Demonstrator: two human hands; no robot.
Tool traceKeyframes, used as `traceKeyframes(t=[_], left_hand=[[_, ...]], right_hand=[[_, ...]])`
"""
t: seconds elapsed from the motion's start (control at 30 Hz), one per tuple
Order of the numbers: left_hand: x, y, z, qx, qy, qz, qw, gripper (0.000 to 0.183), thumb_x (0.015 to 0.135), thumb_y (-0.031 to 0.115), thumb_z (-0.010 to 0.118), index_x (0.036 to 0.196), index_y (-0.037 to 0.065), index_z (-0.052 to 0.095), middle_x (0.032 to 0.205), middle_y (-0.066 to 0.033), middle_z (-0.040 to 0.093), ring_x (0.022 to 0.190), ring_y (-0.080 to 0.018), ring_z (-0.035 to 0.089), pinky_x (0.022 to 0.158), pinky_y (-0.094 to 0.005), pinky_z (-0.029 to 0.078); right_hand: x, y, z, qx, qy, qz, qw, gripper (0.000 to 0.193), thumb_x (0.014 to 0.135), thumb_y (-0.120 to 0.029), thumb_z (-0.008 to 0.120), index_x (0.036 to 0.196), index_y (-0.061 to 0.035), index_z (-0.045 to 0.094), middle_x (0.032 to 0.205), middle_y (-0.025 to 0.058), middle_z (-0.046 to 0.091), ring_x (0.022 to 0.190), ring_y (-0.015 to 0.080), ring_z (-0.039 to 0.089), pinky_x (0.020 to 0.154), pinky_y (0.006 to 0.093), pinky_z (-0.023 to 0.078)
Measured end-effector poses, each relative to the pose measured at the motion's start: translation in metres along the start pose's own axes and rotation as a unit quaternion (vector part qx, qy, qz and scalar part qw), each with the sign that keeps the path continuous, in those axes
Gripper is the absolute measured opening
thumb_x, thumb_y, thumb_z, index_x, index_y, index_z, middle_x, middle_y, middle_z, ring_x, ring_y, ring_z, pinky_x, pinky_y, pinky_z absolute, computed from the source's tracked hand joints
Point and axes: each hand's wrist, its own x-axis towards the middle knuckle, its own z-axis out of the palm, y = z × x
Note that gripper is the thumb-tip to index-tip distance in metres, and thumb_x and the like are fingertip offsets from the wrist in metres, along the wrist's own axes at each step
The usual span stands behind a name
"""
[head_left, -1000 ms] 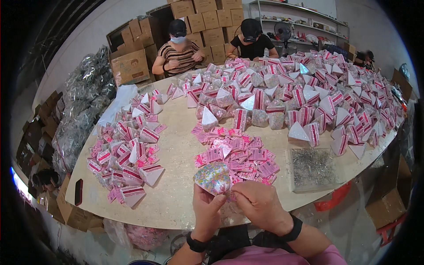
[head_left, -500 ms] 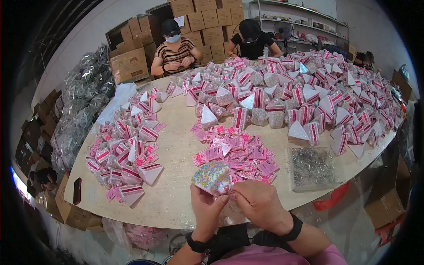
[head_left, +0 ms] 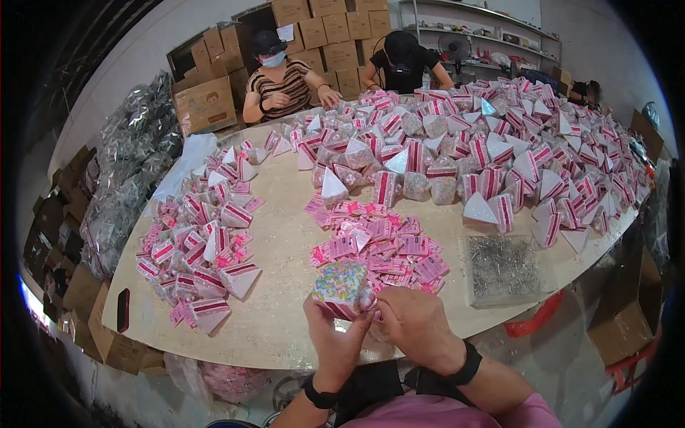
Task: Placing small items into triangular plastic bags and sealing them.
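In my left hand (head_left: 334, 344) is a toy cake slice (head_left: 340, 282) in a clear bag, its sprinkled white side turned up and a pink layered side showing below. My left fingers wrap round it from beneath. The fingers of my right hand (head_left: 421, 324) are pinched together at the gathered end of the bag, on the slice's right. Whether a tie sits between them is too small to tell. Just beyond the slice lies a heap of pink printed cards (head_left: 389, 250).
Bagged cake slices (head_left: 457, 153) cover the far and right part of the table (head_left: 282, 207); a smaller pile (head_left: 203, 250) lies left. A clear box (head_left: 517, 299) of thin silvery pieces stands right, a phone (head_left: 123, 310) far left. Two people (head_left: 282, 85) sit across.
The bagged slice has tilted in my left hand, so its pink layered side now shows. My right hand stays at the bag's end. The person across on the left has stretched a hand toward the pile.
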Motion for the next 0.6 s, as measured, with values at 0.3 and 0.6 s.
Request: traceKeyframes(t=[0.3,0.6], left_hand=[[0.003,-0.002,-0.015,-0.031,-0.059,-0.083,0.994,0.055,0.069,0.005,0.075,0.111,0.001,0.040,0.102,-0.0073,0.051,0.095,-0.0144,0.052,0.084,-0.0287,0.043],[0.083,0.011,-0.102,-0.034,0.110,-0.042,0.992,0.058,0.083,0.015,0.066,0.129,-0.001,0.035,0.113,-0.0125,0.052,0.103,-0.0167,0.051,0.083,-0.0278,0.044]], right_hand=[[0.013,0.012,-0.004,0.507,-0.157,0.325,0.783,0.024,0.082,-0.002,0.059,0.103,-0.0010,0.047,0.075,0.0056,0.062,0.066,0.0137,0.061,0.057,0.0267,0.046],[0.007,0.040,-0.079,0.360,-0.042,0.281,0.889,0.012,0.083,-0.010,0.059,0.088,0.0006,0.060,0.077,0.0059,0.062,0.062,0.0103,0.059,0.059,0.0218,0.047]])
